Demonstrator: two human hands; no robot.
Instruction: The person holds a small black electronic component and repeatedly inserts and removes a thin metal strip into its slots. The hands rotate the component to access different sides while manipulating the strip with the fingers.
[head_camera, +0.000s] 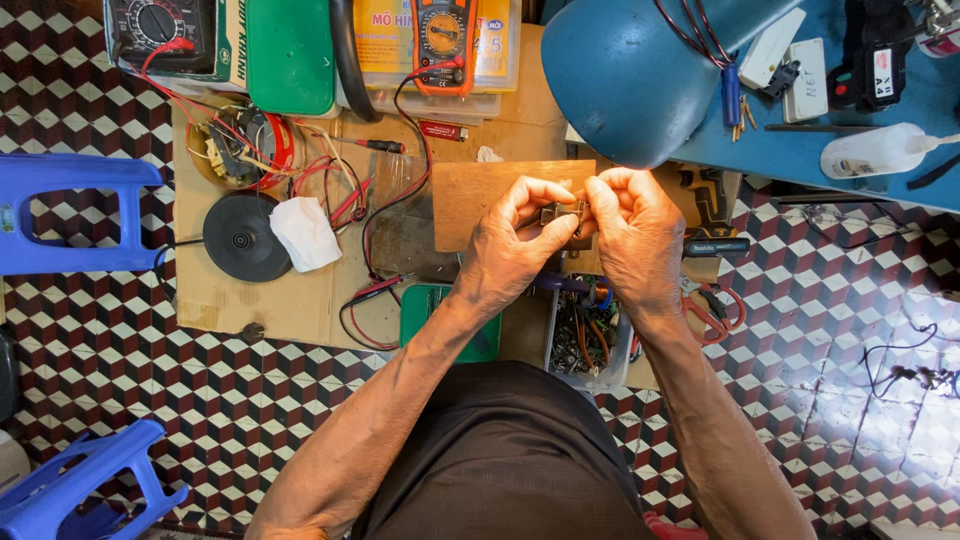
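HANDS: left hand and right hand both pinch a small dark part between fingertips, above the wooden board | PROGRESS: part in hand, being worked; outcome unclear | AROUND: parts tray near, orange multimeter far, blue lamp shade crowding just beyond the hands, red-handled pliers right.

orange multimeter, black disc, blue stool — on cardboard, red pliers — checkered floor.

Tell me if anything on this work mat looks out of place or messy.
Mostly ordinary clutter. The red and black wires sprawl tangled across the cardboard mat, and a crumpled white tissue lies by the black disc. Both hands, left hand and right hand, pinch a small dark part.
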